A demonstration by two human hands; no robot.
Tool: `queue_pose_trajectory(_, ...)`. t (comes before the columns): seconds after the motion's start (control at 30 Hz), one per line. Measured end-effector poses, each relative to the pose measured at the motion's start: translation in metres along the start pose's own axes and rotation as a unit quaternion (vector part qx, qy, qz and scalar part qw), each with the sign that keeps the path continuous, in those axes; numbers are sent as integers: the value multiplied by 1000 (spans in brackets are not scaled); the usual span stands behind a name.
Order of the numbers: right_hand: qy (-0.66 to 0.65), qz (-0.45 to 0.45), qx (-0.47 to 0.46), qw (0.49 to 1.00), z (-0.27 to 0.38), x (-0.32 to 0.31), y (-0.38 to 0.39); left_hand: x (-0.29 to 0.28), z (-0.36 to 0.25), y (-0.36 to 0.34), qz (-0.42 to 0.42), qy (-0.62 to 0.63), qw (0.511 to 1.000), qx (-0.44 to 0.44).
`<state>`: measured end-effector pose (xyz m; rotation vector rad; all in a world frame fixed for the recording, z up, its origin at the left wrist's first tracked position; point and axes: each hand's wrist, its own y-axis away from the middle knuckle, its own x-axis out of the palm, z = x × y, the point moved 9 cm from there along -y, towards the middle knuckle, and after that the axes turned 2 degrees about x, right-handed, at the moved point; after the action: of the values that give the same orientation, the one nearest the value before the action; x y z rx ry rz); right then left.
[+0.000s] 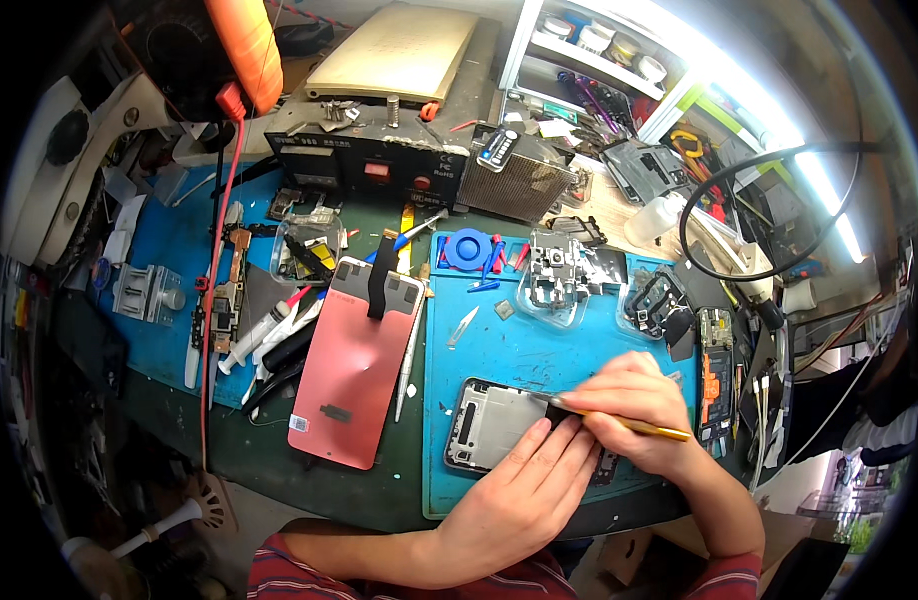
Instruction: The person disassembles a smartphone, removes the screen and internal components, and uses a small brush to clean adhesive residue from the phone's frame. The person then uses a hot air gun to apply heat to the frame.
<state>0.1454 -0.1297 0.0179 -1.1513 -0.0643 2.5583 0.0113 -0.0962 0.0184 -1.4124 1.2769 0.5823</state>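
A grey phone frame point(501, 425) with a dark rim lies on the blue mat point(519, 350) in front of me. My left hand point(524, 490) rests flat on its right part, fingers stretched out and hiding what is under them. My right hand point(634, 410) is closed around a slim tool with a golden handle point(659, 430). The tool's thin tip points left over the frame's upper edge, just beyond my left fingertips; I cannot tell whether it touches. Left of the mat lies a pink-backed phone screen point(354, 375) with a black flex cable.
Clear plastic trays with metal parts point(556, 275) stand at the mat's far side, near a blue ring point(469, 249). An opened phone point(716, 380) lies at right. A black machine point(369, 175) stands behind. A red cable point(213, 290) hangs at left, near a syringe point(254, 340).
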Motion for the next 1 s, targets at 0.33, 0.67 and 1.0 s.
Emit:
queue_pose_trajectory(0.33, 42, 14, -26, 999, 7, 2, -1, 3, 1, 0, -4, 8, 1000, -2)
queue_pose_trajectory(0.67, 76, 20, -29, 996, 11, 2, 1, 1, 1, 1, -1, 15, 1000, -3)
queue_pose_trajectory(1.0, 71, 13, -14, 997, 8, -2, 7, 1, 2, 1, -13, 21, 1000, -5)
